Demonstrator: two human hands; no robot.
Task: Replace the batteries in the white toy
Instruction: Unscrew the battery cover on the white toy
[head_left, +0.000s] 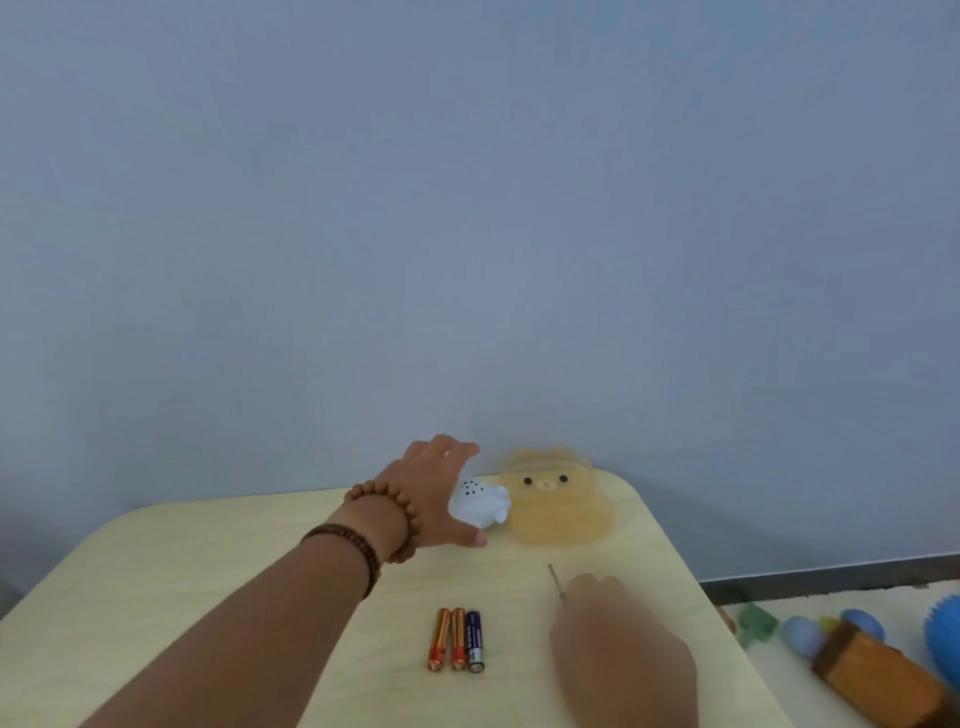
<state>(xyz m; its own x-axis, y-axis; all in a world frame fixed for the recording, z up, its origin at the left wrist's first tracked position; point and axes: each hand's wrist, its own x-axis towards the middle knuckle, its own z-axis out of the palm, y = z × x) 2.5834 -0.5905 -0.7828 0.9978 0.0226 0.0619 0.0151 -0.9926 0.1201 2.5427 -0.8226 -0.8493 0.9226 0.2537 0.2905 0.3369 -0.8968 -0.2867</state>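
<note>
— Left fingers (457, 449)?
— Spread and arched over the white toy (480, 504), thumb low at its near side, not closed round it. Could not tell whether touching. Looked like the left hand (431, 493) set to fetch it nearer.
— Whereabouts of the toy?
— Sat at the far edge of the table (208, 571), just beside an orange bear (556, 501), small dark holes on top. Probably too far off to work on there.
— Right fingers (582, 590)?
— Blurred, but curled round a screwdriver (555, 579), thin shaft poking forward out of the right hand (618, 649). Held ready, presumably for a screw on the battery cover.
— Batteries (457, 640)?
— Three, laid side by side on the near part of the table, between the two arms. Set out within easy reach for the swap, most likely. Could not tell fresh from spent.
— Further out?
— Two bead bracelets (387, 519) on the left wrist. Other toys (810, 634) past the table's right edge, too blurred to name.
</note>
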